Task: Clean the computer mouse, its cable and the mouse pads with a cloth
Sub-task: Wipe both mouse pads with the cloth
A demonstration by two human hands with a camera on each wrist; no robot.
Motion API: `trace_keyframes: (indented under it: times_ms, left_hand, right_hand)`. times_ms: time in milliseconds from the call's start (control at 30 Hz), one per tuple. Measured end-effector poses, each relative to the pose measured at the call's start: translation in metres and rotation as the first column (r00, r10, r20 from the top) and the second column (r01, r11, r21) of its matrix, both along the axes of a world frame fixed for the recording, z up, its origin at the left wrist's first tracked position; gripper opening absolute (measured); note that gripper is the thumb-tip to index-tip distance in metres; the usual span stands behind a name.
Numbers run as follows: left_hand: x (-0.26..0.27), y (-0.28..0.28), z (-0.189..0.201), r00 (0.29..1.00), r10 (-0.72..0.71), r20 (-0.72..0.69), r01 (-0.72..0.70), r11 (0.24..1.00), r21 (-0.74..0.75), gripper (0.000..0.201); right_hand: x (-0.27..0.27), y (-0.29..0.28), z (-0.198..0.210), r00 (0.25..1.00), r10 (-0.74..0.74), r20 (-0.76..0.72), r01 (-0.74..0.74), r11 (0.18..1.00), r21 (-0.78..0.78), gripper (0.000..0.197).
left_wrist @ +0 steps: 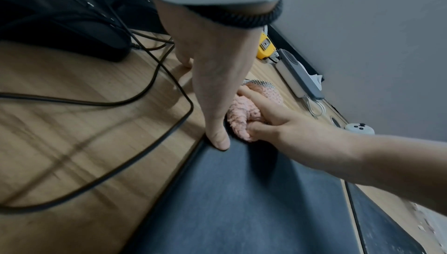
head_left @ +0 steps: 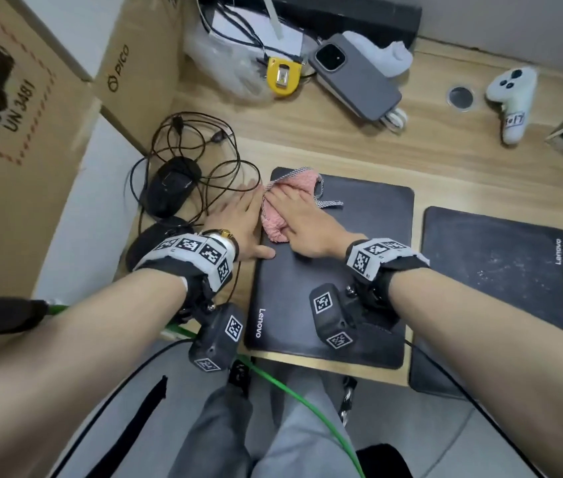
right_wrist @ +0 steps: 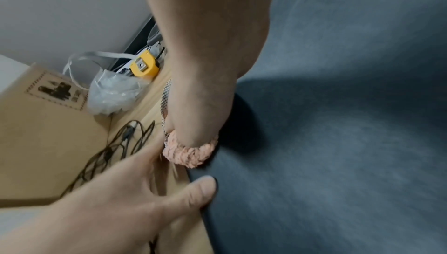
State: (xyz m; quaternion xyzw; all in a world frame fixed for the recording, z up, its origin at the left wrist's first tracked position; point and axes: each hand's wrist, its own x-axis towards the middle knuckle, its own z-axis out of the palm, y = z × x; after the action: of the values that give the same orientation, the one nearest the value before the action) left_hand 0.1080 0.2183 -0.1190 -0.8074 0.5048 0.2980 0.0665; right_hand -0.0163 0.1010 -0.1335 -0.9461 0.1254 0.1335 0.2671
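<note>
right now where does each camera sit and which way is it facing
Head: on the head, looking down at the desk; both forearms, left hand and right hand on the pink cloth show.
Left wrist: along the left hand, thumb on the mouse pad.
Right wrist: along the right hand pressing the cloth.
Shared: all show cloth, pad, yellow tape measure.

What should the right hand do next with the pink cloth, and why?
Probably draw the pink cloth toward the body along the left mouse pad. The right hand presses it flat at the far corner, the left hand pins the pad's edge, and most of the pad is not under the cloth.
</note>
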Motion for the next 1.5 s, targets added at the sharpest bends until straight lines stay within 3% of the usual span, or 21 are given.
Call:
trace_keyframes:
  times_ms: [167,300,533,667,833,1000,1100,1200,1300,1367,1500]
  left_hand:
    - [-0.001,-0.006,0.003,1.000,0.026,-0.003,-0.026,0.997,0.073,0.132]
    - [0.000,-0.008,0.001,1.000,0.020,0.000,-0.020,0.991,0.129,0.131]
    - [0.001,-0.008,-0.007,1.000,0.013,0.007,-0.014,0.993,0.114,0.129]
    - [0.003,-0.006,-0.012,1.000,0.019,-0.006,-0.019,0.998,0.068,0.129]
    - [0.009,-0.002,-0.023,1.000,0.010,-0.019,-0.010,1.000,0.017,0.128]
    - [0.003,-0.001,-0.020,0.999,0.031,0.016,-0.031,1.000,-0.004,0.118]
    - [-0.004,0.003,-0.017,0.998,0.033,0.047,-0.031,0.998,-0.047,0.106]
    - [-0.013,0.012,-0.020,0.997,-0.050,0.056,0.054,0.996,-0.074,0.088]
    - [-0.021,0.022,-0.022,0.989,-0.138,0.050,0.140,0.989,-0.040,0.079]
    - [-0.023,0.030,-0.022,0.987,-0.158,0.036,0.159,0.987,-0.015,0.080]
    - [-0.027,0.037,-0.022,0.978,-0.194,0.074,0.195,0.981,-0.012,0.081]
  right_hand:
    - [0.007,-0.021,0.003,0.999,-0.046,-0.026,0.047,0.999,0.025,0.074]
    - [-0.023,-0.035,0.003,0.977,-0.212,-0.034,0.214,0.975,0.060,0.073]
    - [-0.117,-0.066,-0.001,0.819,-0.568,-0.088,0.570,0.822,-0.006,0.069]
    - [-0.093,-0.047,-0.004,0.833,-0.552,-0.021,0.548,0.830,-0.104,0.066]
    - [-0.048,0.043,-0.009,0.947,-0.319,0.024,0.320,0.946,-0.053,0.074]
    - [-0.077,0.104,-0.010,0.979,-0.200,0.046,0.200,0.980,-0.004,0.084]
    - [-0.127,0.096,-0.008,0.955,-0.297,0.003,0.297,0.955,0.016,0.080]
    - [-0.174,0.085,-0.002,0.858,-0.512,-0.037,0.513,0.859,0.005,0.074]
    - [-0.177,0.093,0.000,0.786,-0.614,-0.079,0.607,0.789,-0.090,0.075]
    - [-0.152,0.113,0.001,0.808,-0.586,-0.066,0.574,0.807,-0.140,0.078]
    - [-0.099,0.176,-0.001,0.907,-0.417,-0.058,0.412,0.907,-0.087,0.085]
